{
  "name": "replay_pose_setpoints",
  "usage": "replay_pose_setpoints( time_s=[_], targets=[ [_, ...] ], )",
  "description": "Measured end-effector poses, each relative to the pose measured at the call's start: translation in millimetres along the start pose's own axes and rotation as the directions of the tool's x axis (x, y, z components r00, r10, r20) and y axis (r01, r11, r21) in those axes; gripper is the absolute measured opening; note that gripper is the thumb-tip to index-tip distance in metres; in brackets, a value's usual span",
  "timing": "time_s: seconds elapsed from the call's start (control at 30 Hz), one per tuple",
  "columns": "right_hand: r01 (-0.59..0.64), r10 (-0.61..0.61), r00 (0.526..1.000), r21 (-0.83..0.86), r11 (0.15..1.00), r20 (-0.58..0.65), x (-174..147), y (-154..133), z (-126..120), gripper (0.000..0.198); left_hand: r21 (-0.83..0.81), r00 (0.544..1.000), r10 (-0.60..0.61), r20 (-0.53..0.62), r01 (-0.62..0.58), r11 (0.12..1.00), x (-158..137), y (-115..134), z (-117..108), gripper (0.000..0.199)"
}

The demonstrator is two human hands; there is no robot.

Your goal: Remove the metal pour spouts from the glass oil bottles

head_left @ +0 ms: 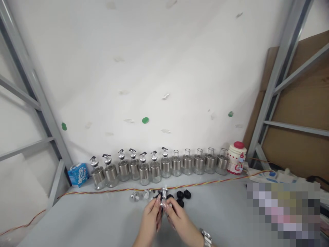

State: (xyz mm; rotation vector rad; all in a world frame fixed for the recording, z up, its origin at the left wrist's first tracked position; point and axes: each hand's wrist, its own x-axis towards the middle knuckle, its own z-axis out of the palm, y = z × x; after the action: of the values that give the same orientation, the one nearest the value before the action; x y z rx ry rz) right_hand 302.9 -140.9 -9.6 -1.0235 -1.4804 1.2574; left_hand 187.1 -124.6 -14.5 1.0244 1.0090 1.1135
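Grey tabletop (77,212) below; from the left, a blue box (78,175), then pourer-topped bottles (99,177) before a white wall (164,68). Centrally, left hand (150,216) and right hand (181,219) pinch a small silver part (162,203), apparently a fitting step; the next move likely needs careful alignment. Rightward: black caps (187,194), open bottles (199,164), a jar (235,160), cardboard (300,103).

On our tabletop (77,219) we see black caps (187,194), 12 glass bottles (165,164) at 12 o'clock, a blue carton (78,175) at 10, a red-topped jar (235,159) at 2.
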Motion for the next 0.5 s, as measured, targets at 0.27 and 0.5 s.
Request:
replay_pose_setpoints(
  time_s=[0.27, 0.5],
  targets=[
    [0.347, -0.275, 0.937, -0.487, 0.802, 0.215, -8, -21, -20, 0.019, -0.118, 0.994, -0.08, 0.071, 0.088, 0.989, 1, 6, -4, 0.052],
    [0.374, -0.27, 0.922, -0.457, 0.807, 0.278, -4, -30, -31, 0.018, 0.046, 0.991, -0.081, 0.105, 0.076, 0.996, -2, 9, -3, 0.05]
  ],
)
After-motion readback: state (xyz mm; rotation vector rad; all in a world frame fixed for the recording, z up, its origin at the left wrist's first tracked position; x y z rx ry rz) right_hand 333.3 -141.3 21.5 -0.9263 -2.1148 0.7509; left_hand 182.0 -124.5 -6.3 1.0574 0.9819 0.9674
